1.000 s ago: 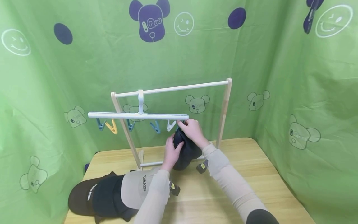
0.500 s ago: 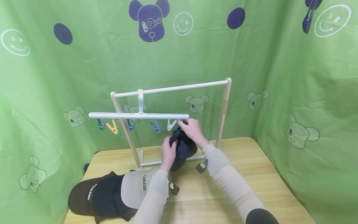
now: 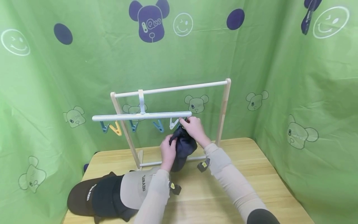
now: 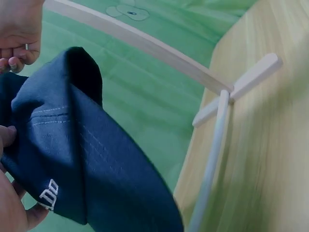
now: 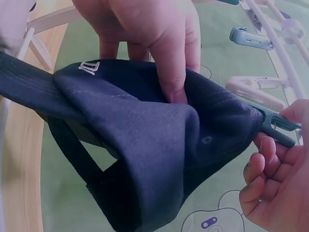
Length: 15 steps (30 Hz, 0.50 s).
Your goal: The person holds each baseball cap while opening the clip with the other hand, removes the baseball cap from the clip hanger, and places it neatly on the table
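Note:
A dark navy baseball cap (image 3: 185, 147) hangs below the right end of the white clip hanger (image 3: 126, 116). My left hand (image 3: 168, 152) grips its crown, thumb on one side and fingers on the other. In the right wrist view a teal clip (image 5: 279, 126) meets the gathered top of the cap (image 5: 140, 130). My right hand (image 5: 277, 179) pinches that clip's handles between thumb and fingers. Whether the clip's jaws bite the fabric cannot be told. White embroidery on the cap shows in the left wrist view, its brim (image 4: 125, 174) pointing down.
The hanger hooks on a wooden rack's top bar (image 3: 179, 89). Along it hang a white clip (image 3: 173, 123), a yellow clip (image 3: 116, 128) and several blue ones. Overlapping caps (image 3: 104, 196), brown, black and beige, lie at the table's (image 3: 251, 180) left front. Green curtains enclose the table.
The left hand has shifted slightly left on the cap, and the cap's folded shape has changed. The hanger has swung a little, its right end now higher. The right hand keeps at the clip.

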Tool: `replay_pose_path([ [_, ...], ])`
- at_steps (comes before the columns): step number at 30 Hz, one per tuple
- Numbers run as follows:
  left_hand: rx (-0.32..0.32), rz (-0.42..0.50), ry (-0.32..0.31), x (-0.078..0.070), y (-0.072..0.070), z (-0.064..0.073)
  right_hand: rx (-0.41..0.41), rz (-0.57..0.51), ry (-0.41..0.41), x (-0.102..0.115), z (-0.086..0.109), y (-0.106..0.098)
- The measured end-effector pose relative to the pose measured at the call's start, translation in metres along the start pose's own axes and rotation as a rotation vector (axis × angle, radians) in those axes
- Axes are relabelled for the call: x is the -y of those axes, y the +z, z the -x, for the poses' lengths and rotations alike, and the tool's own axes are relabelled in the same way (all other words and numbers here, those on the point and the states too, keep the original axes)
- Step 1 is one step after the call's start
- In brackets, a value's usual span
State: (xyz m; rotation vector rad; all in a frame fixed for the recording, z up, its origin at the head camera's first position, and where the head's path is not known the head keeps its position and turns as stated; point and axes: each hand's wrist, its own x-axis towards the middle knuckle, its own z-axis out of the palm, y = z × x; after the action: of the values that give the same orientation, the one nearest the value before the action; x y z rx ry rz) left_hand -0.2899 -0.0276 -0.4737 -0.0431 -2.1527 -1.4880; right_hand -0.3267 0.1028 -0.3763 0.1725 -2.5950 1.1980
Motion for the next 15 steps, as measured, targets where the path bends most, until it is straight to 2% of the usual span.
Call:
replay_pose_path([
  [4, -0.004, 0.034, -0.022, -0.0033, 0.0003, -0.0003, -0.006, -0.014, -0.005, 0.0000, -0.0006, -0.0037],
  [9, -0.004, 0.005, -0.003, -0.0054, 0.0003, -0.0010, -0.016, -0.031, -0.017, -0.0001, -0.0011, -0.0087],
  [15, -0.010, -0.017, 0.004, -0.0092, -0.0050, 0.0020, 0.014, -0.005, -0.009, -0.0012, 0.0008, -0.0092],
])
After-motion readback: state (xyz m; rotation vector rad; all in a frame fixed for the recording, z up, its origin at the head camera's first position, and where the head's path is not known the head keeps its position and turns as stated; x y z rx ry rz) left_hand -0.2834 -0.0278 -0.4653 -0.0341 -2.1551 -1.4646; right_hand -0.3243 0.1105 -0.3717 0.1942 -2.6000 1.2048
